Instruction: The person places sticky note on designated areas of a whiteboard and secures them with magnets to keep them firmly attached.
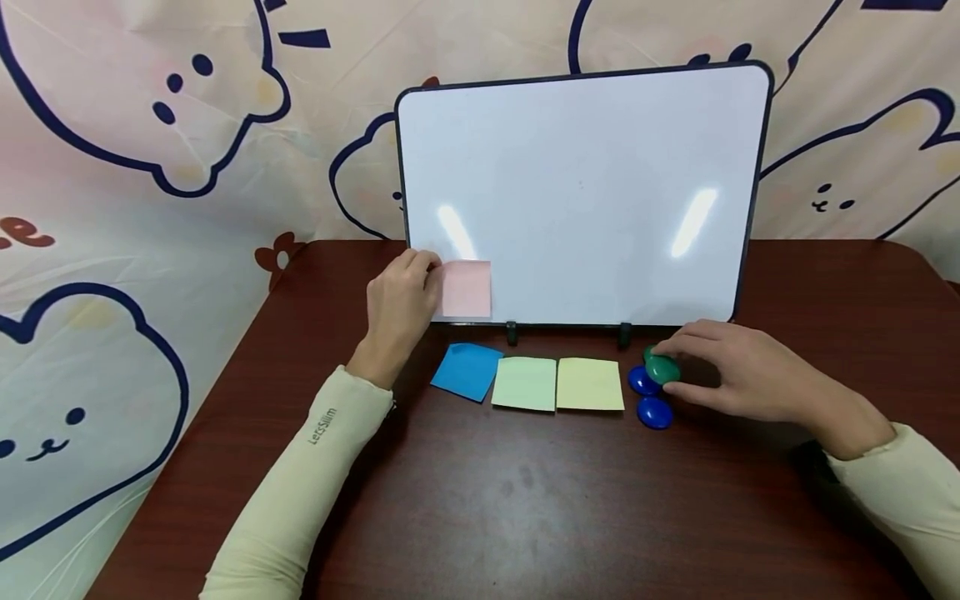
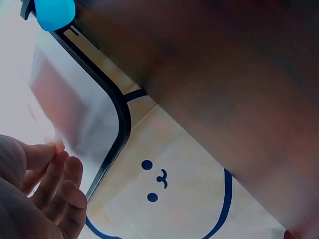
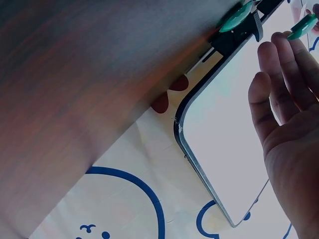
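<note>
Holding pink sticky note over lower-L part of whiteboard, just above bottom frame — not showing if sticking all over. Risking a crooked set or a drop here, judging by gripping at one edge only; maybe creasing it too if squeezing harder. Pinching that L edge w/ L hand, bringing thumb right up to fingertips, leaving hardly any gap.

Gripping green domed magnet (prob. a magnet) w/ R hand, spreading thumb and fingers abt as wide as the disc. Hiding thumb in R wrist view. Possibly fumbling it if tilting, owing to smooth dome; or dragging along second green magnet or nearby blue magnets, owing to crowding.

Farther out, lying in a row on table below board: blue sticky note, pale green sticky note, yellow sticky note. Standing whiteboard on black feet — poss. rocking if pushing too hard.
</note>
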Demonstrator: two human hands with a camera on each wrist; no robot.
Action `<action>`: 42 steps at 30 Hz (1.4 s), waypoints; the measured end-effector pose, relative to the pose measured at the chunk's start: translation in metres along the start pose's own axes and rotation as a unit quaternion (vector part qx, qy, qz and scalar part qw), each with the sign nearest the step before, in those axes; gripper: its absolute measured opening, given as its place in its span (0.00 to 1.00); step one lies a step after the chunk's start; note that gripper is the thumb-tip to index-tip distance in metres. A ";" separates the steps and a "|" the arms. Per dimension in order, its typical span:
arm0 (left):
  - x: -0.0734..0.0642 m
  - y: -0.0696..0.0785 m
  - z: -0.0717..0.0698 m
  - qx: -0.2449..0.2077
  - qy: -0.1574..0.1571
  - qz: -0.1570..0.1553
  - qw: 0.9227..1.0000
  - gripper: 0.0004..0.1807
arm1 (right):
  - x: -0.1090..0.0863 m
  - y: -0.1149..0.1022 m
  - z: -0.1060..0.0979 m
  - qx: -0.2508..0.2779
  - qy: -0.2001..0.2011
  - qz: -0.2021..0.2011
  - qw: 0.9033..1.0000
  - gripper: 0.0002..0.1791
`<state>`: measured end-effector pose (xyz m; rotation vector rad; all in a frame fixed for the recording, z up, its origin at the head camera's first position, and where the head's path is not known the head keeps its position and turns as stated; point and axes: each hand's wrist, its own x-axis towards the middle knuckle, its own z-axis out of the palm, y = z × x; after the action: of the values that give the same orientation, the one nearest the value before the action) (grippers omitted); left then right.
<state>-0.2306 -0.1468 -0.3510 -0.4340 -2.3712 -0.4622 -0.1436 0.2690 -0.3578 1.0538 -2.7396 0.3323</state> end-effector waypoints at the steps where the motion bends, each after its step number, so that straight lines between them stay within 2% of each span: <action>1: 0.000 0.000 0.000 0.001 -0.001 0.000 1.000 0.07 | 0.000 -0.001 0.000 0.000 -0.001 0.001 1.000 0.23; 16: 0.004 0.000 -0.001 0.011 -0.024 -0.006 1.000 0.10 | 0.001 -0.003 -0.002 -0.003 -0.012 0.014 1.000 0.23; 32: 0.004 -0.002 0.001 0.004 -0.022 -0.014 1.000 0.08 | 0.005 -0.004 0.000 -0.006 -0.014 0.005 1.000 0.22; 42: 0.002 -0.003 0.001 -0.006 -0.028 -0.031 0.999 0.09 | 0.003 -0.010 0.001 0.021 -0.015 0.009 1.000 0.21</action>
<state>-0.2339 -0.1486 -0.3507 -0.3831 -2.4432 -0.4985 -0.1393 0.2600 -0.3566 1.0532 -2.7818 0.3803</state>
